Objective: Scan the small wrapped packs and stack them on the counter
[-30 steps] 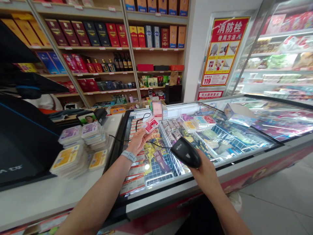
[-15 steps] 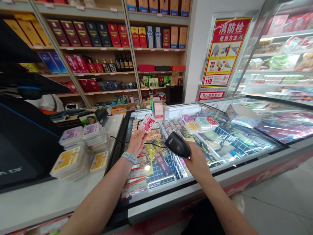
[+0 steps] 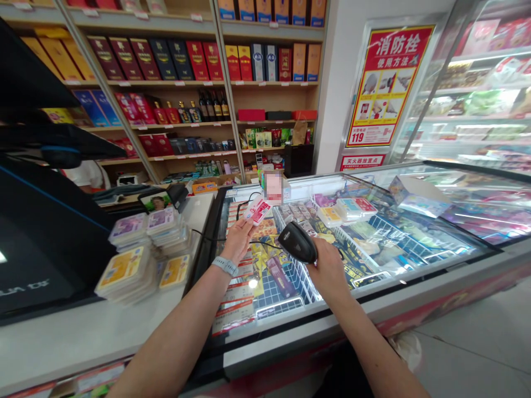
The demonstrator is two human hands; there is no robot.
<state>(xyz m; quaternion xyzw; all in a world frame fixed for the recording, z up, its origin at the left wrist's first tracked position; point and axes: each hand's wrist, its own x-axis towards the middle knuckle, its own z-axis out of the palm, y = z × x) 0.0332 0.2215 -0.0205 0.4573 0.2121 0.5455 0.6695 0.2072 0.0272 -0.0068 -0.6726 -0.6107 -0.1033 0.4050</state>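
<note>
I stand at a shop checkout, facing a wall of wooden shelves [image 3: 166, 83] packed with boxed liquor and bottles. A red fire-hydrant instruction poster [image 3: 389, 85] hangs on the white pillar to the right, beside a lit display fridge [image 3: 468, 105]. Directly before me lies a glass-topped chest freezer [image 3: 344, 318], full of packaged goods. To its left is the white desk [image 3: 53, 345], carrying stacks of shrink-wrapped packs [image 3: 128, 273].

My right grip [image 3: 329, 271] is clenched around a black handheld barcode scanner [image 3: 297, 242], its nose aimed left toward the packet. My left grip [image 3: 237, 240] pinches a small red-and-white packet [image 3: 257, 210] in its fingertips, raised over the freezer, near the scanner but not touching it. A black cable [image 3: 215, 239] runs from the scanner behind my left hand toward the desk. A grey band [image 3: 224, 266] circles my left wrist.
</note>
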